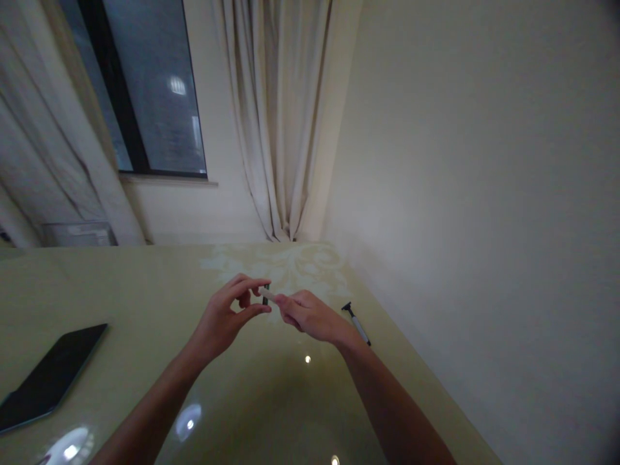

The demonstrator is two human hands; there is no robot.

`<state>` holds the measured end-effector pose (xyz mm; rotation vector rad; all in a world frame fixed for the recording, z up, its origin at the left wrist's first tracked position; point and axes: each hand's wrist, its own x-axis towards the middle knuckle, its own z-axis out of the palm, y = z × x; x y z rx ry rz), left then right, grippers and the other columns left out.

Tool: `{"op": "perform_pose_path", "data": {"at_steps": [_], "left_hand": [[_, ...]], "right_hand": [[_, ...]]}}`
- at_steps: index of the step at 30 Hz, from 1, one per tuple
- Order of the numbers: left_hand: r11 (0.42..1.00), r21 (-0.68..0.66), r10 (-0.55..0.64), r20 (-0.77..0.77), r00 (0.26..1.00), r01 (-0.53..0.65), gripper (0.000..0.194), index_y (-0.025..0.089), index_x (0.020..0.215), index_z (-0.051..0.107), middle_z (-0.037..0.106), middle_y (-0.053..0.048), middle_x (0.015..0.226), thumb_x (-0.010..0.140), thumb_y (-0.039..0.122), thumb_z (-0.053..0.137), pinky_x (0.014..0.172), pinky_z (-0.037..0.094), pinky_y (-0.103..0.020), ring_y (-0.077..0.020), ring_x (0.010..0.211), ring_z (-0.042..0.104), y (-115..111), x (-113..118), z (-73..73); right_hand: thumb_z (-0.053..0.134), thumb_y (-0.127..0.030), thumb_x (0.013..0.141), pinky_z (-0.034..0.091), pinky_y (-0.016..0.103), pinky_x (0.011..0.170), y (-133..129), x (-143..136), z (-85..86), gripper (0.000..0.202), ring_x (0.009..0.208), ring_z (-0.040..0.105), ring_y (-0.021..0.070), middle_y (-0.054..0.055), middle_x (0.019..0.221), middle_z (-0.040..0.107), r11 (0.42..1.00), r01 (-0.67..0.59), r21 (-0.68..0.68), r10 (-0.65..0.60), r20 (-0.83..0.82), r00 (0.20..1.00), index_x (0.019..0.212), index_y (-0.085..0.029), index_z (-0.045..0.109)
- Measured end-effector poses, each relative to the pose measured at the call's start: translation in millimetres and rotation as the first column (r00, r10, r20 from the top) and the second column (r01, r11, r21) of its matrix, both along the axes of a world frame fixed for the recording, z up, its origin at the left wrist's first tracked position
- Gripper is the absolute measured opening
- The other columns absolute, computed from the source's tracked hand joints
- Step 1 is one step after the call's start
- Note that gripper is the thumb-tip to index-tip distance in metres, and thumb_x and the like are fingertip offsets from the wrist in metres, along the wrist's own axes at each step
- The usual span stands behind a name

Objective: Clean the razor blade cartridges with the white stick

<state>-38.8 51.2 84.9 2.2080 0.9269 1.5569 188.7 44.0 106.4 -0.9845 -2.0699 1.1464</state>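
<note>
Over the table, my left hand [237, 307] pinches a small dark narrow piece [265, 299] upright by its two ends, between thumb and fingertips. Its exact kind is too small to make out. My right hand [305, 313] is closed on a pale flat strip [268, 294], perhaps folded tissue or cloth. The strip's tip reaches across the dark piece and appears to touch it. A razor [357, 323] with a black head and grey handle lies on the table, just right of my right wrist.
The glossy pale table [159, 303] meets a plain wall [460, 194] along its right side. At the left lies a dark flat tablet-like object [53, 378]. Curtains [285, 129] and a window [150, 84] are behind the far edge.
</note>
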Motion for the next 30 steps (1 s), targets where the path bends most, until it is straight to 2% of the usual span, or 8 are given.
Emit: {"op": "perform_pose_path", "data": {"at_steps": [3, 5, 8, 12, 17, 22, 26, 30], "left_hand": [[1.0, 0.002, -0.004, 0.004, 1.0, 0.004, 0.031, 0.028, 0.119, 0.078, 0.065, 0.002, 0.087, 0.091, 0.038, 0.082, 0.064, 0.051, -0.022, -0.0111, 0.066, 0.056, 1, -1, -0.8], [1.0, 0.004, -0.005, -0.002, 1.0, 0.005, 0.03, 0.028, 0.119, 0.079, 0.064, 0.002, 0.085, 0.091, 0.038, 0.082, 0.064, 0.051, -0.022, -0.0114, 0.067, 0.056, 1, -1, -1.2], [1.0, 0.004, -0.006, -0.003, 1.0, 0.006, 0.029, 0.029, 0.119, 0.079, 0.062, 0.003, 0.083, 0.092, 0.037, 0.081, 0.065, 0.051, -0.022, -0.0115, 0.066, 0.055, 1, -1, -1.3], [1.0, -0.017, -0.002, 0.007, 1.0, 0.002, 0.033, 0.03, 0.122, 0.078, 0.064, 0.002, 0.087, 0.09, 0.039, 0.083, 0.066, 0.051, -0.023, -0.0112, 0.067, 0.055, 0, -1, -1.0], [0.999, -0.037, -0.003, 0.015, 1.0, 0.004, 0.03, 0.029, 0.118, 0.08, 0.062, 0.002, 0.083, 0.091, 0.042, 0.081, 0.065, 0.051, -0.023, -0.0112, 0.066, 0.055, 0, 0, 0.1], [0.998, -0.056, -0.023, 0.026, 0.999, 0.024, 0.031, 0.027, 0.116, 0.08, 0.065, 0.001, 0.086, 0.089, 0.04, 0.084, 0.064, 0.05, -0.023, -0.0116, 0.067, 0.056, 0, 1, 0.0], [0.998, -0.065, -0.013, 0.036, 0.999, 0.015, 0.029, 0.027, 0.116, 0.08, 0.063, 0.002, 0.083, 0.09, 0.039, 0.082, 0.064, 0.05, -0.024, -0.0116, 0.066, 0.055, 3, 0, -4.7], [0.996, -0.083, -0.007, 0.025, 1.0, 0.009, 0.03, 0.027, 0.118, 0.08, 0.064, 0.001, 0.085, 0.089, 0.036, 0.082, 0.064, 0.05, -0.023, -0.0115, 0.067, 0.055, 6, -2, -8.7]], "right_hand": [[0.039, -0.077, 0.103, 0.029, 0.028, 0.055, 0, 0, 0.0, 0.073, 0.049, 0.035, 0.0095, -0.005, 0.052, 0.041, 0.997, 0.015, -0.075, -0.019, -0.055, 0.998, 0.059, -0.02, 0.046], [0.04, -0.078, 0.103, 0.029, 0.028, 0.053, 0, 0, -0.6, 0.074, 0.048, 0.035, 0.0089, -0.005, 0.051, 0.042, 0.992, -0.042, -0.122, 0.032, -0.081, 0.996, 0.058, -0.02, 0.047], [0.046, -0.076, 0.102, 0.026, 0.027, 0.05, 1, 3, -0.6, 0.074, 0.046, 0.033, 0.0081, -0.006, 0.05, 0.039, 0.978, -0.115, -0.172, 0.099, -0.1, 0.99, 0.063, -0.015, 0.063], [0.052, -0.071, 0.103, 0.018, 0.027, 0.045, 3, 8, -1.1, 0.069, 0.042, 0.022, 0.0071, -0.01, 0.049, 0.026, 0.964, -0.106, -0.244, 0.056, -0.203, 0.978, 0.079, -0.011, 0.078], [0.052, -0.072, 0.102, 0.016, 0.026, 0.043, 3, 4, -2.7, 0.071, 0.04, 0.021, 0.0065, -0.011, 0.046, 0.026, 0.943, -0.17, -0.288, 0.112, -0.208, 0.972, 0.077, -0.011, 0.078], [0.053, -0.074, 0.1, 0.015, 0.026, 0.042, 4, -1, -3.0, 0.071, 0.04, 0.018, 0.0068, -0.011, 0.045, 0.023, 0.95, -0.108, -0.294, 0.032, -0.252, 0.967, 0.073, -0.012, 0.075], [0.052, -0.074, 0.099, 0.014, 0.025, 0.041, 5, -2, -4.8, 0.07, 0.04, 0.017, 0.0069, -0.012, 0.046, 0.022, 0.937, -0.168, -0.307, 0.099, -0.229, 0.968, 0.074, -0.012, 0.073], [0.057, -0.074, 0.096, 0.014, 0.023, 0.04, 6, 2, -9.1, 0.061, 0.04, 0.018, 0.007, -0.013, 0.047, 0.028, 0.936, -0.113, -0.332, 0.015, -0.285, 0.958, 0.076, -0.017, 0.063]]}}
